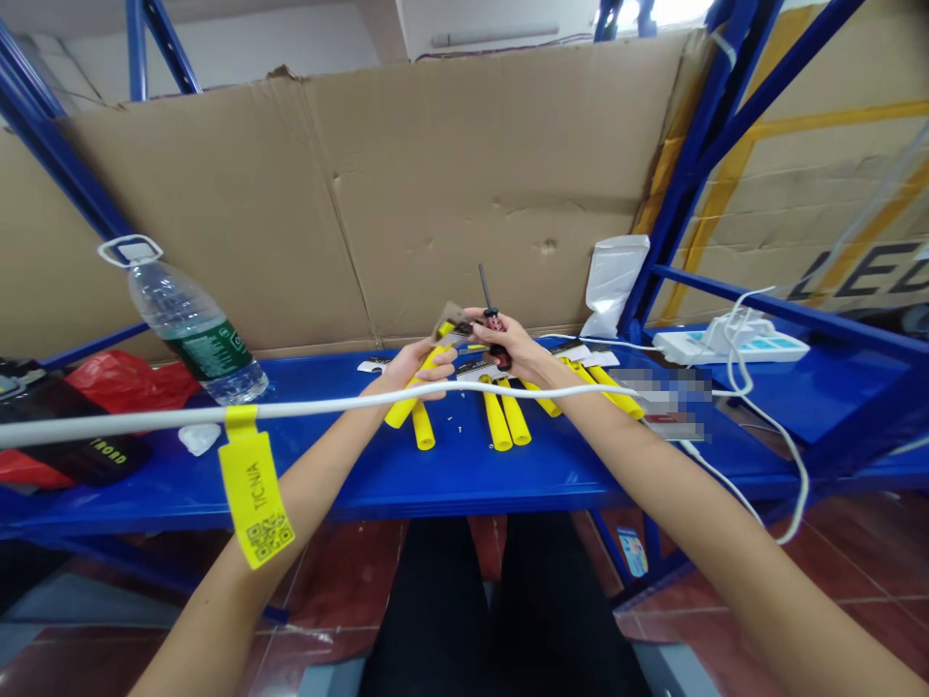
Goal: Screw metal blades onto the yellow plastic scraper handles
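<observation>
My left hand (415,368) is closed around a yellow tube-shaped handle (402,410), which slants up to the right and carries a blurred greyish-clear piece (448,319) at its upper end. In my right hand (518,345) is a screwdriver (494,321) with a dark red handle, its shaft pointing upward, away from the yellow handle. The right fingertips reach the upper end of the held piece; whether they also pinch it I cannot tell. Below my hands, a yellow tube (424,428) lies on the blue shelf, and a pair of yellow tubes (506,416) rests to its right.
More yellow tubes (614,391) lie under my right forearm. Tiny screw-like bits (460,429) dot the blue shelf (435,489). A white cable with a yellow tag (255,494) crosses in front. A water bottle (199,329) stands left; a power strip (733,341) sits right. Cardboard (471,194) stands behind.
</observation>
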The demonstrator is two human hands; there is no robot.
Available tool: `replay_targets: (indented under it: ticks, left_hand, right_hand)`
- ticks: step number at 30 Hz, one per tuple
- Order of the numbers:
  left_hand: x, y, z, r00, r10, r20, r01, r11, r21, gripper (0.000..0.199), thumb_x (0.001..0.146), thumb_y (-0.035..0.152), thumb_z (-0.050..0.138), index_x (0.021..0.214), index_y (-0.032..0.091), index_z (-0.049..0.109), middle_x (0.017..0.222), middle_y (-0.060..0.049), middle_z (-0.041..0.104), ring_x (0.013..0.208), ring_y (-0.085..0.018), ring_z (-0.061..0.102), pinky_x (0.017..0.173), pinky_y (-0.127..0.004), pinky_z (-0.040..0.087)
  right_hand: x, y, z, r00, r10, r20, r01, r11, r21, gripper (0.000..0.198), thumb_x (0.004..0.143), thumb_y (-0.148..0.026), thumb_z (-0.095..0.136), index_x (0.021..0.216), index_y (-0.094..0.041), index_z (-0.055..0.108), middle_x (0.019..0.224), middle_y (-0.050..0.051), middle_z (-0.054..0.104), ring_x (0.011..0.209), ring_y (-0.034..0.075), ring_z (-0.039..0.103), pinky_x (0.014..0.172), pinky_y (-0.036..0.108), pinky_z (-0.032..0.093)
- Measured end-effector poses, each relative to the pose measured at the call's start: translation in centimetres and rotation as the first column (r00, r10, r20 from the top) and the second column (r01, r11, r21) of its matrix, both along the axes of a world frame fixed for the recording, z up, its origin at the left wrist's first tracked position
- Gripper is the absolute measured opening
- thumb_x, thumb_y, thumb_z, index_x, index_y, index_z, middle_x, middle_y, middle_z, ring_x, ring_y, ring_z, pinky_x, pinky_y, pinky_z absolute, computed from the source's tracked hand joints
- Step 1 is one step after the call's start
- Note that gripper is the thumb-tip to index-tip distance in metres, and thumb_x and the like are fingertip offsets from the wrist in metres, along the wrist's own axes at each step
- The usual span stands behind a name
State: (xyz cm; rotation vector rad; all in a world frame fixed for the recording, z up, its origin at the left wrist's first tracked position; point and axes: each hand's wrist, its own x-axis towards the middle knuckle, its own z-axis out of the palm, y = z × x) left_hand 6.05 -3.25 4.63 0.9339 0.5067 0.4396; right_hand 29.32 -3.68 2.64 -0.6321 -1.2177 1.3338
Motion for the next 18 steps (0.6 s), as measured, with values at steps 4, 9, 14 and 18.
replay_targets:
  ticks: [4,9,14,18]
  left_hand:
    - [-0.2,0.5,-0.7,0.998,-0.062,-0.019,0.063,0.997,0.038,0.057,0.12,0.042,0.022,0.068,0.028,0.039,0.041,0.005,0.029,0.027,-0.014,0.027,0.031,-0.024,0.034]
    - [0.3,0.6,-0.8,0.997,-0.049,-0.062,0.057,0.989,0.139,0.055,0.119,0.036,0.029,0.08,0.019,0.065,0.047,0.003,0.041,0.033,-0.013,0.034,0.032,-0.021,0.033]
    - [1.2,1.0,-0.9,0.99,0.089,-0.109,-0.058,0.964,0.261,0.057,0.118,0.044,0.038,0.105,0.008,0.081,0.067,-0.008,0.069,0.049,-0.015,0.059,0.043,-0.023,0.045]
    - [1.9,-0.8,-1.5,0.943,0.32,-0.097,-0.22,0.813,0.539,0.062,0.116,0.059,0.048,0.115,0.008,0.084,0.105,-0.021,0.086,0.097,-0.027,0.081,0.082,-0.035,0.065]
  right_hand:
    - [0.0,0.3,-0.2,1.0,-0.022,0.019,0.023,1.0,-0.012,0.072,0.053,-0.048,0.116,0.102,-0.018,0.074,0.076,-0.005,0.057,0.061,0.01,0.046,0.037,0.022,0.027]
    - [0.1,0.8,-0.2,0.996,-0.088,0.01,0.089,0.996,-0.024,0.071,0.045,-0.041,0.119,0.089,-0.018,0.069,0.074,-0.005,0.057,0.058,0.008,0.043,0.037,0.023,0.027]
    - [1.1,2.0,-0.2,0.971,-0.235,-0.039,0.233,0.971,-0.054,0.061,0.055,-0.036,0.116,0.087,-0.018,0.068,0.07,-0.005,0.057,0.056,0.008,0.046,0.038,0.022,0.031]
    - [3.3,3.3,0.1,0.916,-0.391,-0.09,0.38,0.918,-0.112,0.052,0.07,-0.032,0.109,0.084,-0.02,0.061,0.067,-0.006,0.058,0.053,0.007,0.046,0.04,0.021,0.034]
